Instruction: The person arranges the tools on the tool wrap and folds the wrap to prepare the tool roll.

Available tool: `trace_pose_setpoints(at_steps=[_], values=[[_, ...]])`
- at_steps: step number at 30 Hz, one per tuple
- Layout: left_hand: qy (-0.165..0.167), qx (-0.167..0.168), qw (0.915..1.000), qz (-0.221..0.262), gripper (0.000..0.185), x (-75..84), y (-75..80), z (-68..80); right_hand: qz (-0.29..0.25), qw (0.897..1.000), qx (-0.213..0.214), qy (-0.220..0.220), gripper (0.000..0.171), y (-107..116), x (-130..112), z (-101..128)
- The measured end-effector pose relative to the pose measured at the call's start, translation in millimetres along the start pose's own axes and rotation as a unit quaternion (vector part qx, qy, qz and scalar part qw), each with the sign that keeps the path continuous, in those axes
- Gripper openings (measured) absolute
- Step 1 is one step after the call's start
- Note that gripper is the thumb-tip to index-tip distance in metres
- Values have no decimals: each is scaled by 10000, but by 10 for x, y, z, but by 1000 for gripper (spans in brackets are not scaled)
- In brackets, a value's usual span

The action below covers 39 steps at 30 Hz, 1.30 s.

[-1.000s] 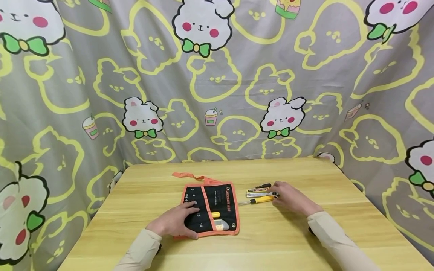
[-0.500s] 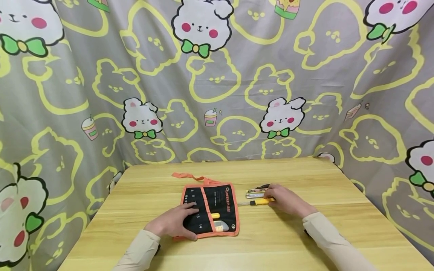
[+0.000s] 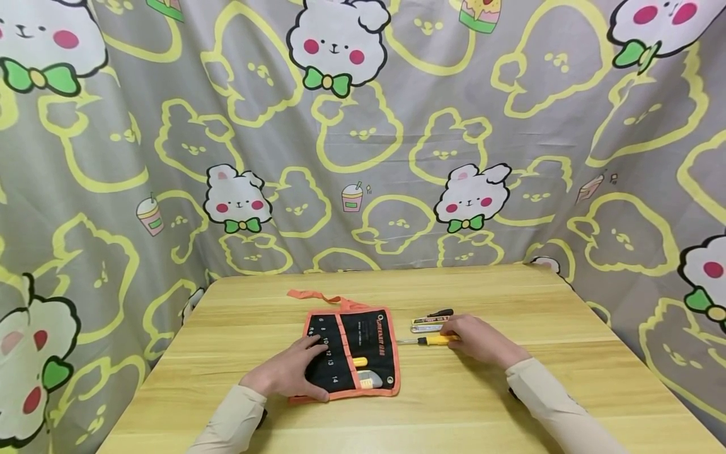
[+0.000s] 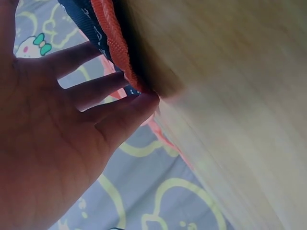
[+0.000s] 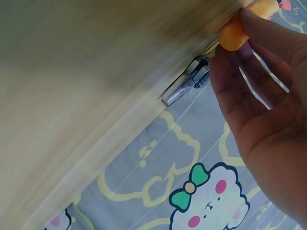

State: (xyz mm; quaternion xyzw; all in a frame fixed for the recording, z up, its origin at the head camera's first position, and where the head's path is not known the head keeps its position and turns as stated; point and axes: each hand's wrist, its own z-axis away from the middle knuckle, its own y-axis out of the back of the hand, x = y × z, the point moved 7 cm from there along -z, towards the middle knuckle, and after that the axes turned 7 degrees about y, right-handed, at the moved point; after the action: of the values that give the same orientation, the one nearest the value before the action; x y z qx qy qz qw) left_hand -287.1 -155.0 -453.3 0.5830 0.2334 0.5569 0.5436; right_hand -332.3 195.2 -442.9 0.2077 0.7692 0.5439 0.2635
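Note:
A black tool pouch (image 3: 363,331) with orange trim and printed size numbers lies unrolled on the table. My left hand (image 3: 288,372) rests on its left part with the fingers spread; in the left wrist view the fingertips touch the orange edging (image 4: 117,45). A short yellow handle (image 3: 360,362) and a grey-and-yellow utility knife (image 3: 370,379) stick out of its pockets. Right of the pouch, my right hand (image 3: 479,339) pinches the yellow handle of a screwdriver (image 3: 435,340) between thumb and fingers, its shaft pointing left toward the pouch edge.
Just beyond the screwdriver lie a silver wrench (image 3: 425,328) and a yellow-and-black tool (image 3: 433,317) with a dark end. An orange tie strap (image 3: 314,294) trails from the pouch's far edge. A patterned curtain (image 3: 363,151) hangs behind the wooden table (image 3: 255,296).
My right hand has moved slightly left and nearer, from around the wrench's end to the screwdriver handle. The left hand stays on the pouch, shifting very slightly.

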Motion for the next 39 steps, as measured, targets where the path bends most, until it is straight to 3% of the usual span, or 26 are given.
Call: trace_pose_setpoints(at_steps=[19,39], values=[[171,121,9997,-132,105,-58,-3,-36,206,9997,125,-27,13,115,-75,-22],[330,95,9994,61,108,-49,-12,-33,337,9990,-214,176,10,-18,-486,-526]])
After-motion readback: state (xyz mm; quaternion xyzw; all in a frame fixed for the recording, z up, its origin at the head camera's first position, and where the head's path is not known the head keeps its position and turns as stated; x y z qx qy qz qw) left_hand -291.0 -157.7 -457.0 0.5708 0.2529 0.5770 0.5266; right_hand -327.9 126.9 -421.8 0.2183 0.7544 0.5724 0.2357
